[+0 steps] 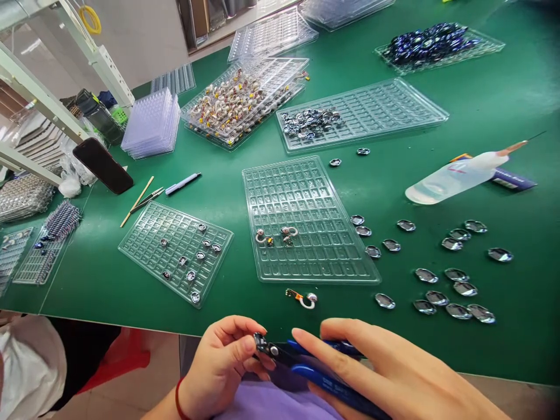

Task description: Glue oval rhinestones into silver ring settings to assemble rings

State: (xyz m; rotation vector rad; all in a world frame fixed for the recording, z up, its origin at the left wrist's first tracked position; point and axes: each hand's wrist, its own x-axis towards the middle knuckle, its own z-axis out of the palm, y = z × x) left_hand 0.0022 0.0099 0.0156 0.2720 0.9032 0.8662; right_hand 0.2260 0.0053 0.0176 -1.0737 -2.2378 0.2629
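My right hand [385, 367] grips blue-handled pliers [315, 370] at the table's near edge, index finger stretched along the handle. My left hand [225, 356] is pinched at the pliers' black jaws, holding something too small to make out. Just beyond the hands a small ringed metal part [303, 298] lies on the green mat. A clear compartment tray [306, 219] ahead holds a few similar parts [275, 234].
Several oval glass stones [437, 274] are scattered at right, near a lying glue bottle [459, 175]. A smaller tray [177, 251] with a few stones sits left. More trays of parts [245, 99], a black phone [102, 165], tweezers and a pen [181, 184] lie farther back.
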